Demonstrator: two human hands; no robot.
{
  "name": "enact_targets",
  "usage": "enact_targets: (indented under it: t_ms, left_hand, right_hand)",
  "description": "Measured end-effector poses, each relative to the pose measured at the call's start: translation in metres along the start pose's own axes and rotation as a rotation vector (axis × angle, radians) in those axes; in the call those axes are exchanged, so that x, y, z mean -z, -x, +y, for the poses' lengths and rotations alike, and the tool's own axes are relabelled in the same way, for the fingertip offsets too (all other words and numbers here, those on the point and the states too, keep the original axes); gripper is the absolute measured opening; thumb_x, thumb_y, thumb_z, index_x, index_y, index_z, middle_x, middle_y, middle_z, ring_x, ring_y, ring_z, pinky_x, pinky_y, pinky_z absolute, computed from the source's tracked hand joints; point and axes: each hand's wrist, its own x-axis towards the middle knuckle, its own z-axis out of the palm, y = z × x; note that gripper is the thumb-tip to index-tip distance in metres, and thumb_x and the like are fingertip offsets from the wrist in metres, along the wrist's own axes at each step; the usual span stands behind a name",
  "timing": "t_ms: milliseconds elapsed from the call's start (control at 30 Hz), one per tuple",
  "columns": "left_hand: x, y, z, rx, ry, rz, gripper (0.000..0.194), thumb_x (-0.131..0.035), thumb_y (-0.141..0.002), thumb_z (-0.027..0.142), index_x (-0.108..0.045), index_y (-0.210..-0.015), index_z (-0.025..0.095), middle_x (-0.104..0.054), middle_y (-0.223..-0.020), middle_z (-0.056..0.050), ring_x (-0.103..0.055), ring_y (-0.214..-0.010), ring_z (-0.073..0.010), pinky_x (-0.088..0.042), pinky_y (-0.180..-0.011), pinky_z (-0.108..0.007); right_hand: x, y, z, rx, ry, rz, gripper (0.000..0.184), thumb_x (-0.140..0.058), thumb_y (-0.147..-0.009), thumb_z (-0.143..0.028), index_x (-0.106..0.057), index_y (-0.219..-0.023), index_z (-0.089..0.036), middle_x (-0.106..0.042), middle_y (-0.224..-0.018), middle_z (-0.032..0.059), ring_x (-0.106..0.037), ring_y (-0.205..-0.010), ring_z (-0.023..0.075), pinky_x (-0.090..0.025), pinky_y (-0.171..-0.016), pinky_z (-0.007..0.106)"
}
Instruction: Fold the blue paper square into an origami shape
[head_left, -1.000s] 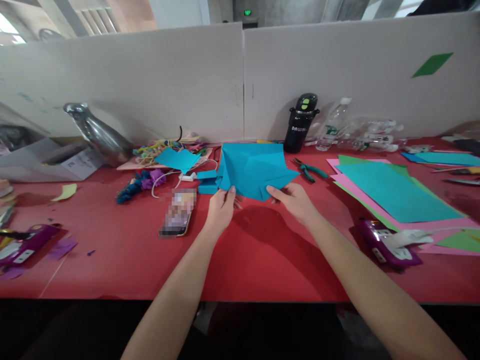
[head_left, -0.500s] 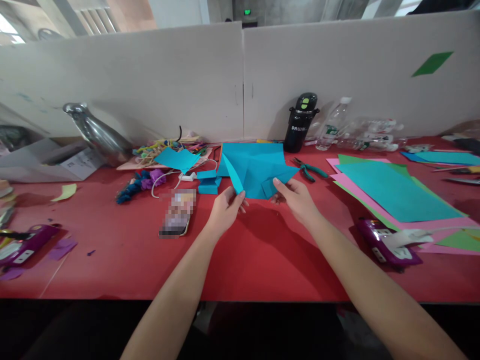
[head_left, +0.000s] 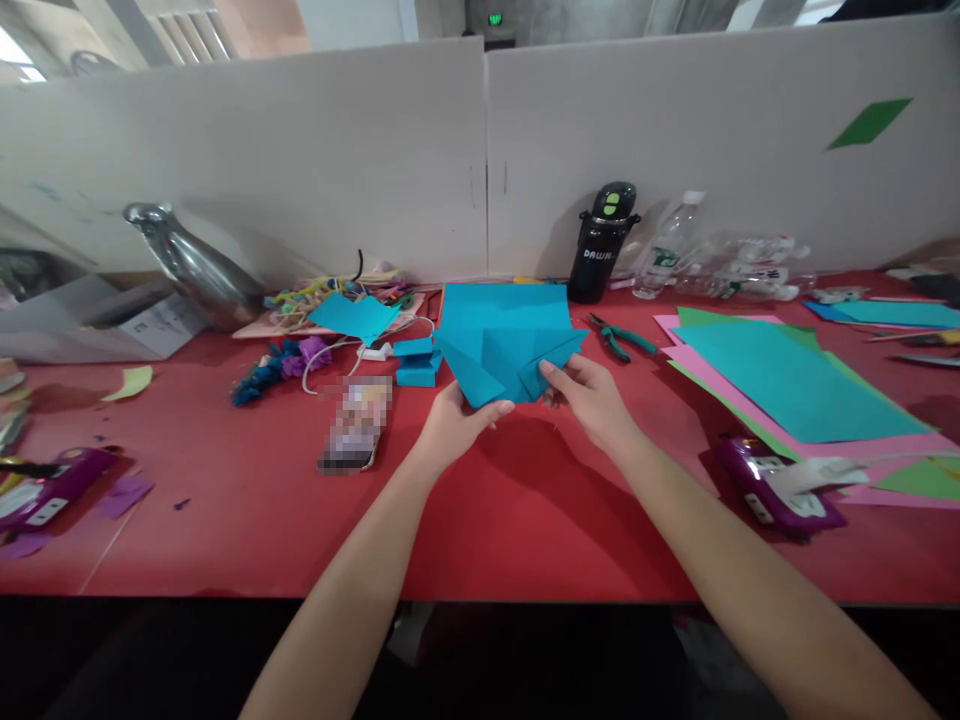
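Between my hands is a folded sheet of blue paper (head_left: 510,365), held above the red table, with creased flaps along its near side. My left hand (head_left: 457,425) grips its lower left edge, thumb on top and fingers underneath. Thumb and fingers of my right hand (head_left: 589,395) pinch a small fold at the lower right. Behind it lies a flat blue sheet (head_left: 506,298), partly covered. Just to the left stands a small folded blue paper piece (head_left: 417,363). Another blue paper piece (head_left: 356,318) rests on the craft pile farther left.
Pliers (head_left: 621,338) and a black bottle (head_left: 602,245) are behind my right hand. Coloured paper sheets (head_left: 795,380) and a purple power strip (head_left: 776,490) lie on the right. A phone (head_left: 358,425) is left of my hands. A steel flask (head_left: 191,265) leans at the back left.
The left flap of the blue paper, upright before, now lies folded down flatter toward me. My left thumb has shifted slightly right and down; my right hand keeps its pinch.
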Motion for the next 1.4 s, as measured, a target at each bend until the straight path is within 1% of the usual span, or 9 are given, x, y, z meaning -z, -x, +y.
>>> enact_targets:
  t_ms: [400, 500, 567, 633, 733, 800, 867, 933, 1400]
  left_hand:
    - [0.001, 0.0, -0.003, -0.009, -0.073, -0.018, 0.037, -0.075, -0.079, 0.051, -0.066, -0.079, 0.015, -0.073, -0.071, -0.006, -0.067, -0.061, -0.0176, -0.053, -0.06, -0.027]
    - [0.001, 0.0, -0.007, -0.024, -0.065, 0.015, 0.034, -0.073, -0.081, 0.049, -0.067, -0.072, 0.016, -0.072, -0.067, -0.006, -0.067, -0.059, -0.0176, -0.054, -0.06, -0.027]
    - [0.001, -0.001, -0.009, -0.032, -0.051, 0.042, 0.034, -0.071, -0.083, 0.047, -0.067, -0.069, 0.016, -0.072, -0.066, -0.006, -0.067, -0.057, -0.0178, -0.054, -0.059, -0.028]
    - [0.002, -0.002, -0.01, -0.03, -0.045, 0.063, 0.034, -0.071, -0.083, 0.046, -0.068, -0.068, 0.016, -0.072, -0.065, -0.006, -0.067, -0.057, -0.0181, -0.055, -0.059, -0.028]
    - [0.003, -0.003, -0.01, -0.034, -0.029, 0.077, 0.034, -0.072, -0.082, 0.046, -0.068, -0.068, 0.016, -0.072, -0.065, -0.006, -0.067, -0.056, -0.0179, -0.055, -0.059, -0.028]
    - [0.003, -0.004, -0.009, -0.036, -0.008, 0.072, 0.033, -0.073, -0.082, 0.045, -0.068, -0.069, 0.015, -0.072, -0.066, -0.006, -0.067, -0.056, -0.0176, -0.055, -0.058, -0.028]
    - [0.002, -0.003, -0.008, -0.033, -0.002, 0.056, 0.032, -0.073, -0.081, 0.045, -0.068, -0.071, 0.015, -0.072, -0.065, -0.006, -0.067, -0.055, -0.0174, -0.055, -0.058, -0.028]
    - [0.002, -0.003, -0.007, -0.032, -0.006, 0.039, 0.03, -0.074, -0.081, 0.043, -0.069, -0.072, 0.015, -0.071, -0.062, -0.005, -0.067, -0.055, -0.0175, -0.055, -0.058, -0.027]
    - [0.004, -0.001, -0.007, -0.053, -0.035, -0.022, 0.025, -0.072, -0.082, 0.039, -0.07, -0.075, 0.015, -0.072, -0.064, -0.005, -0.067, -0.057, -0.0166, -0.055, -0.057, -0.027]
  right_hand:
    - [-0.002, 0.003, -0.003, 0.003, 0.004, -0.036, 0.034, -0.071, -0.083, -0.05, -0.055, -0.075, -0.021, -0.061, -0.056, -0.0016, -0.059, -0.053, 0.014, -0.046, -0.056, 0.029]
    - [-0.005, 0.003, -0.001, 0.011, -0.055, -0.062, 0.033, -0.074, -0.08, -0.048, -0.057, -0.085, -0.021, -0.063, -0.069, -0.0012, -0.062, -0.06, 0.0143, -0.05, -0.061, 0.03]
    - [-0.007, 0.002, 0.0, 0.034, -0.105, -0.016, 0.038, -0.079, -0.075, -0.046, -0.057, -0.096, -0.023, -0.064, -0.087, 0.0005, -0.065, -0.07, 0.0146, -0.054, -0.067, 0.032]
    - [-0.007, 0.003, 0.0, 0.091, -0.113, 0.1, 0.041, -0.081, -0.073, -0.044, -0.056, -0.098, -0.024, -0.063, -0.097, 0.001, -0.064, -0.076, 0.0144, -0.055, -0.07, 0.031]
    - [-0.005, 0.006, -0.003, 0.179, 0.017, 0.162, 0.029, -0.076, -0.079, -0.044, -0.058, -0.087, -0.023, -0.059, -0.084, -0.0006, -0.056, -0.068, 0.0122, -0.049, -0.064, 0.028]
    - [-0.004, 0.01, -0.006, 0.168, 0.126, -0.015, 0.024, -0.07, -0.084, -0.045, -0.064, -0.086, -0.021, -0.057, -0.073, -0.0008, -0.05, -0.062, 0.0119, -0.044, -0.059, 0.028]
    - [-0.005, 0.013, -0.007, 0.142, 0.162, -0.206, 0.025, -0.067, -0.087, -0.044, -0.069, -0.096, -0.021, -0.055, -0.07, -0.0013, -0.048, -0.06, 0.0125, -0.039, -0.057, 0.028]
    - [-0.007, 0.015, -0.006, 0.123, 0.178, -0.316, 0.027, -0.065, -0.089, -0.044, -0.07, -0.105, -0.022, -0.052, -0.068, -0.0022, -0.046, -0.06, 0.0127, -0.036, -0.056, 0.028]
    - [-0.006, 0.016, 0.0, 0.113, 0.208, -0.482, 0.026, -0.059, -0.092, -0.043, -0.067, -0.11, -0.026, -0.044, -0.069, -0.0033, -0.04, -0.061, 0.0132, -0.032, -0.057, 0.027]
